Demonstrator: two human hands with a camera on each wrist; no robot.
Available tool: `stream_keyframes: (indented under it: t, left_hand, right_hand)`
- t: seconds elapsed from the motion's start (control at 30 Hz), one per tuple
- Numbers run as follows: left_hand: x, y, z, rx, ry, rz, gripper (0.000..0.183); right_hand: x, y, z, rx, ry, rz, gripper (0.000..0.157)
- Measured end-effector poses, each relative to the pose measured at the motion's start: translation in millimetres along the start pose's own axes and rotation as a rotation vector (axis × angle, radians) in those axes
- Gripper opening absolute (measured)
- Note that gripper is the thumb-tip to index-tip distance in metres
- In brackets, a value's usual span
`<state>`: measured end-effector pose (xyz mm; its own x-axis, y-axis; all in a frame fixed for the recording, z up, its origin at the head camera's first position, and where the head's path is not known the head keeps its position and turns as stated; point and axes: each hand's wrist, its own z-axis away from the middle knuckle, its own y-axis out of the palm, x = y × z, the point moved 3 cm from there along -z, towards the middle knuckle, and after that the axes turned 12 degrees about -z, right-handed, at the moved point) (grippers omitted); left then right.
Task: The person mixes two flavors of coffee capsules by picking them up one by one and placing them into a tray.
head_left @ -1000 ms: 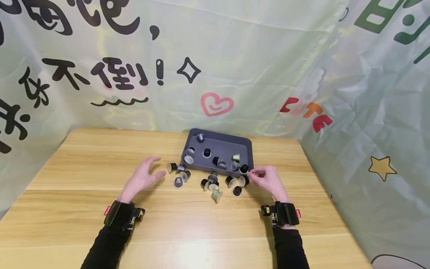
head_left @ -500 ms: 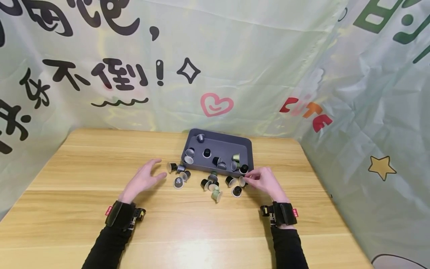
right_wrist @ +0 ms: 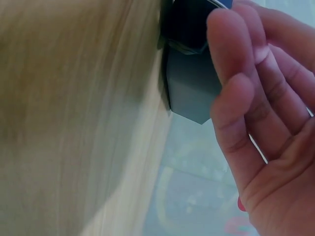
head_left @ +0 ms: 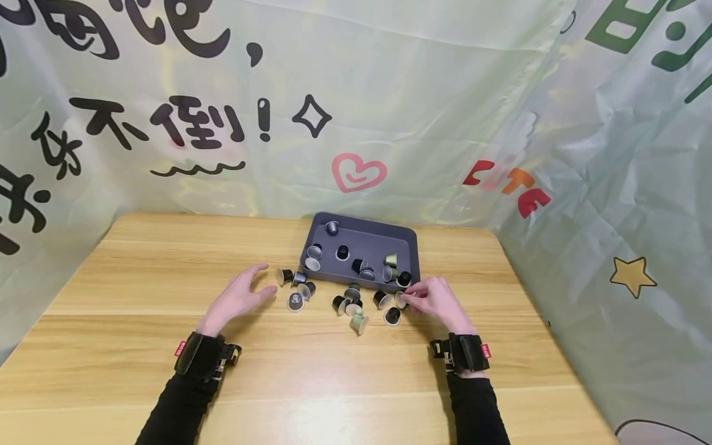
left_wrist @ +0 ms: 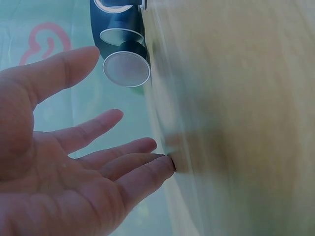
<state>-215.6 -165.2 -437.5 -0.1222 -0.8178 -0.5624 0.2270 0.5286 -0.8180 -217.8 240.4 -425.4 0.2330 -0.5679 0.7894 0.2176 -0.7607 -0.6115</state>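
Observation:
In the head view my left hand (head_left: 238,301) is held above the table, fingers apart and nothing in them, left of a small group of coffee capsules. The closest of these is a black capsule (head_left: 284,276); its group also shows pale lids in the left wrist view, beyond the thumb. Thumb and fingertips of my right hand (head_left: 439,303) pinch a black coffee capsule (right_wrist: 189,24) on its side at the tray's front right corner; the fingers partly cover it. Beside it lie another black capsule (head_left: 382,300) and an upside-down black one (head_left: 392,317).
A dark grey tray (head_left: 369,229) stands at the back of the wooden table (head_left: 267,395), with several capsules scattered inside. More capsules, including a green one (head_left: 358,322), lie before its front edge. Printed cloth (head_left: 423,136) hangs behind and to the right.
My right hand has come down and left from the tray's corner to the black capsule in front of it, its fingers now covering part of it. My left hand has barely shifted.

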Motion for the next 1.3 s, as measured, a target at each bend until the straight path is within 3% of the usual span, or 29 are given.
stream_keyframes:
  t: [0.33,0.57,0.8,1.3]
  left_hand:
    - [0.2,0.4,0.5,0.000,0.002,-0.008,0.071]
    - [0.5,0.4,0.3,0.006,0.006,-0.017,0.072]
    - [0.4,1.4,0.1,0.010,0.008,-0.010,0.071]
    - [1.0,1.5,0.6,0.014,0.012,-0.003,0.071]
  right_hand:
    - [0,0.7,0,0.022,0.006,0.044,0.010]
    - [0,-4.6,2,0.024,-0.054,0.119,0.009]
    - [-5,-9.7,5,0.052,-0.093,0.088,0.007]
    - [-11,-14.4,7,0.010,-0.064,0.168,0.009]
